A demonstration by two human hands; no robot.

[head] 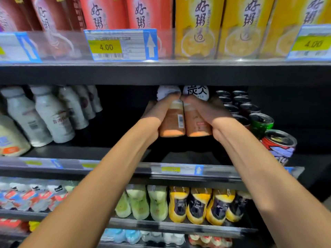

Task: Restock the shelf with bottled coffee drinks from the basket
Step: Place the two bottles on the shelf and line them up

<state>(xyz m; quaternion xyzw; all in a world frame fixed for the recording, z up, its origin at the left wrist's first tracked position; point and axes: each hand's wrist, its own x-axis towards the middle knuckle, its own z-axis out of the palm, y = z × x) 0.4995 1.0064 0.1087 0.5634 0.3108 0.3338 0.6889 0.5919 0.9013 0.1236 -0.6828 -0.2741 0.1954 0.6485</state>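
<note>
Two brown bottled coffee drinks with white caps hang side by side just above the dark middle shelf (188, 156). My left hand (159, 111) grips the left bottle (172, 122) around its shoulder. My right hand (202, 109) grips the right bottle (195, 125) the same way. Both bottles tilt with their caps toward the shelf's back and their bases toward me. The basket is out of view.
White bottles (44, 115) stand at the shelf's left, rows of cans (259, 122) at its right, with a dark gap between them. Red and yellow cartons (238, 27) fill the shelf above. Green and yellow bottles (179, 203) line the shelf below.
</note>
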